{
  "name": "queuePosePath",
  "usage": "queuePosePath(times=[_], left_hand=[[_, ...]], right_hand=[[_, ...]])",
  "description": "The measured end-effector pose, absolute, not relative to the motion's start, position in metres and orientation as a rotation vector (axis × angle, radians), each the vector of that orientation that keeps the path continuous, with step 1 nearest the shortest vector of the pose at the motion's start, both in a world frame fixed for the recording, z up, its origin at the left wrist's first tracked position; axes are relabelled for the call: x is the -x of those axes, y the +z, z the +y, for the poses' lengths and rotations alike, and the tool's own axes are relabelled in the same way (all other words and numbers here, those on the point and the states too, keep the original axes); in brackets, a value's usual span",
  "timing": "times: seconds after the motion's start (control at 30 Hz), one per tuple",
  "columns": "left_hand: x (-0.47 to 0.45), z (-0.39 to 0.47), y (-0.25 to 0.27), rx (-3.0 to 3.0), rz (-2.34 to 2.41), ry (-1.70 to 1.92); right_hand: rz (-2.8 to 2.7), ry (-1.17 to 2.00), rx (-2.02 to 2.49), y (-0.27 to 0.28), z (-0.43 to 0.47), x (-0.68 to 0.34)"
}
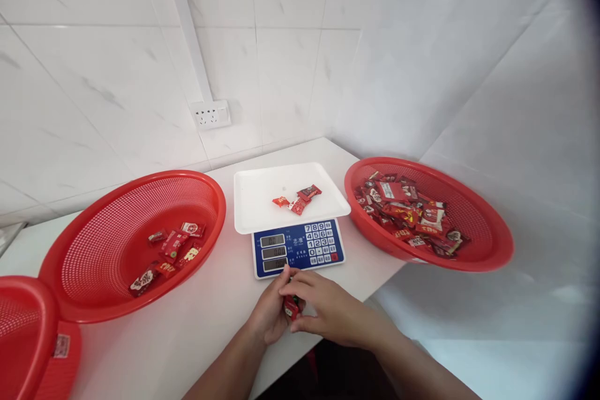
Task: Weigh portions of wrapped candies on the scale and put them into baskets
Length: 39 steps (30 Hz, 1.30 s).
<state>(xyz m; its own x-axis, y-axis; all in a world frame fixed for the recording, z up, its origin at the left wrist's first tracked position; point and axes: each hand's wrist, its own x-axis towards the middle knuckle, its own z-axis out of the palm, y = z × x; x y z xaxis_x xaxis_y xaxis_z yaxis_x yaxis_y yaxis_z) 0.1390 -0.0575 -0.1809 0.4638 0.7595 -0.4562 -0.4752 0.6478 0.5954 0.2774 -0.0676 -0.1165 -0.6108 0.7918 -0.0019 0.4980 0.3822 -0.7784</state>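
My left hand [272, 310] and my right hand [323, 305] meet in front of the scale, at the table's near edge. Between them is a red wrapped candy [291, 307], partly covered by my fingers; whether more pieces lie under it I cannot tell. Left fingers cup it from below, while the right fingers and thumb close on it from the side. Just beyond is a blue and white electronic scale [300, 239] with a white tray [253, 203] on top. A few red wrapped candies [297, 205] lie near the tray's middle.
A red mesh basket [103, 231] at left holds several candies [173, 245]. The red basket [487, 244] at right holds a large heap of wrapped candies [412, 209]. More red baskets [47, 306] stand at the lower left. A wall socket [210, 114] is behind.
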Motion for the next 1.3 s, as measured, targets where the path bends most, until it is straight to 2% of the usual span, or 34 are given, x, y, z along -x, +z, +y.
queuePosePath(times=[0.3, 0.63, 0.83, 0.93, 1.0, 1.17, 1.3], left_hand=[[-0.137, -0.059, -0.173, -0.407, 0.643, 0.704], [-0.136, -0.061, -0.173, -0.433, 0.599, 0.665], [-0.133, -0.063, -0.171, -0.522, 0.620, 0.661], [-0.133, -0.064, -0.172, -0.555, 0.609, 0.640], [-0.133, -0.064, -0.173, -0.567, 0.605, 0.647], [-0.133, -0.064, -0.176, -0.544, 0.594, 0.688], [-0.133, -0.065, -0.176, -0.498, 0.592, 0.646]], right_hand=[[-2.352, 0.843, 1.198, -0.137, -0.078, -0.275], [-2.139, 1.091, 1.128, -0.115, -0.068, -0.297], [-1.659, 0.805, 1.174, -0.104, -0.026, -0.298], [-1.609, 0.689, 1.146, -0.101, -0.015, -0.298], [-1.717, 0.748, 1.199, -0.103, -0.018, -0.299], [-2.220, 1.171, 1.204, -0.115, -0.043, -0.302], [-2.366, 1.196, 1.166, -0.118, -0.056, -0.302]])
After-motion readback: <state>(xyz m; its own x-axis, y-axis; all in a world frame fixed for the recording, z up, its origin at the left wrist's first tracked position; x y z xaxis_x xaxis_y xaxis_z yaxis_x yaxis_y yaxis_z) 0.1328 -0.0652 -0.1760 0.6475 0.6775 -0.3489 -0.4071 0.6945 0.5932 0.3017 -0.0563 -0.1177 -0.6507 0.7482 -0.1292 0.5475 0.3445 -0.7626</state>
